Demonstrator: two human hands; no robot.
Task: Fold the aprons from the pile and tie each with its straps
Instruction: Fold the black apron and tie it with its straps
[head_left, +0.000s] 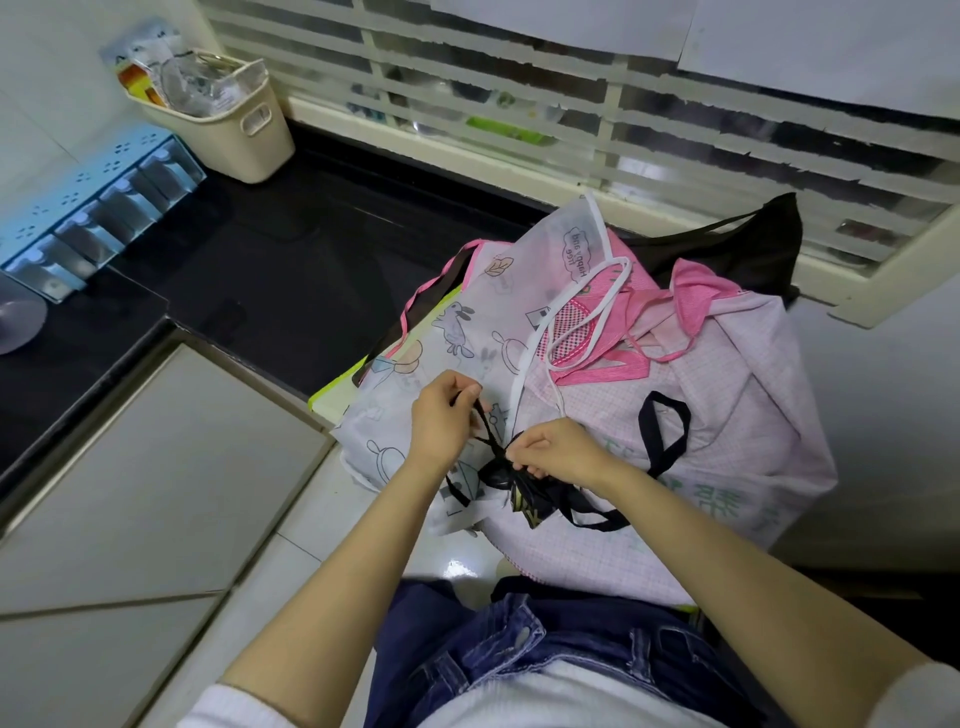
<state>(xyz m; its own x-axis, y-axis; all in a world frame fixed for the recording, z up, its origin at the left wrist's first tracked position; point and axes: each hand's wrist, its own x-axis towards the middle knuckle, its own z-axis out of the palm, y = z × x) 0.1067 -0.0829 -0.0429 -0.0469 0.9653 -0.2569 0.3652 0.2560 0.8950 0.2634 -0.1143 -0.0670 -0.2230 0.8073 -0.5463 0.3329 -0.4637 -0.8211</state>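
Head view: the job looks partly done at best, with one apron at the tying stage and the rest unfolded. A small dark bundle (511, 486), folded tight, glossy and with a patterned edge, lies on the near side of the pile (727, 467), close to the person's waist. The left hand (441, 418) pinches a thin black strap (487, 427) and holds it taut, up and to the left. The right hand (558, 452) pinches the strap where it crosses at the bundle, fingers curled. I judge the knot is not yet snug, since a loose loop (665, 431) and a slack tail lie beside it. Left to fold, as far as shows:
- a thin, translucent white apron (467, 322) with cartoon prints and white binding
- a pink apron (696, 291) of fine gingham
- a pale checked one beneath
- a limp black apron (753, 244) at the back

The pile lies partly on a glossy black surface (285, 249)
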